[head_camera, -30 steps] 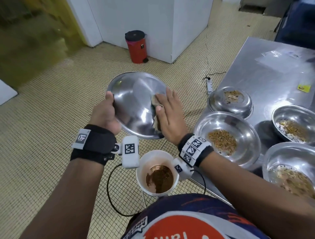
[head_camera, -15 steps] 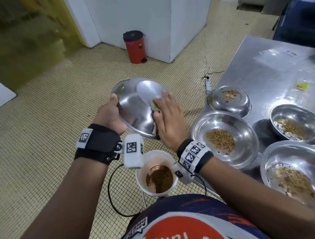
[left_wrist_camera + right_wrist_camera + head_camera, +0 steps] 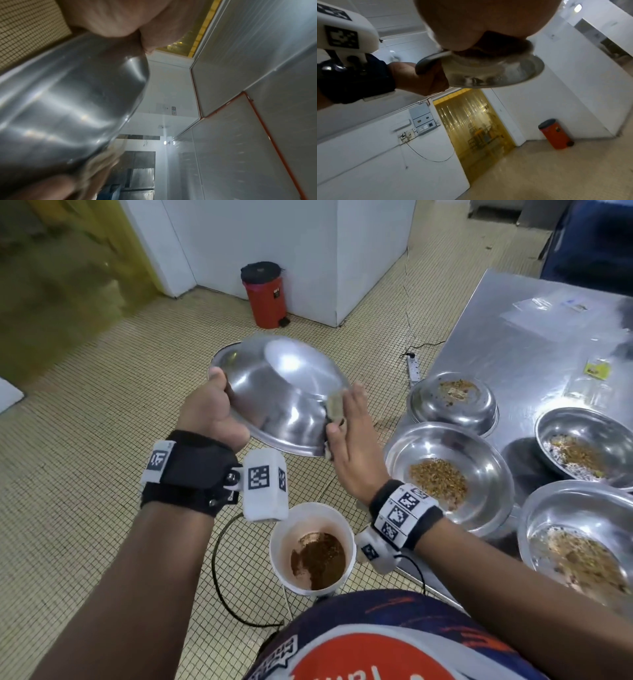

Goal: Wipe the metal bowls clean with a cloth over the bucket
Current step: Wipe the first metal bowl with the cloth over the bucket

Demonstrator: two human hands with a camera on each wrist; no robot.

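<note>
A shiny metal bowl (image 3: 281,392) is held upside down and tilted above the floor, a little beyond the white bucket (image 3: 313,549) of brown waste. My left hand (image 3: 214,416) grips its left rim, thumb on the outside. My right hand (image 3: 352,436) presses a small beige cloth (image 3: 335,407) flat against the bowl's right outer wall with straight fingers. The left wrist view shows the bowl's (image 3: 68,108) wall close up with the blurred cloth (image 3: 101,161) at its lower edge. In the right wrist view the bowl (image 3: 488,73) sits under my palm.
A steel table (image 3: 513,350) on the right carries several dirty metal bowls with crumbs, the nearest (image 3: 448,474) by my right wrist, and one overturned bowl (image 3: 454,402). A red pedal bin (image 3: 265,294) stands by the white wall. A cable loops on the tiled floor (image 3: 85,440).
The bowl has tipped from facing me to bottom-up. My right hand with the cloth slid from the bowl's middle out to its right outer wall.
</note>
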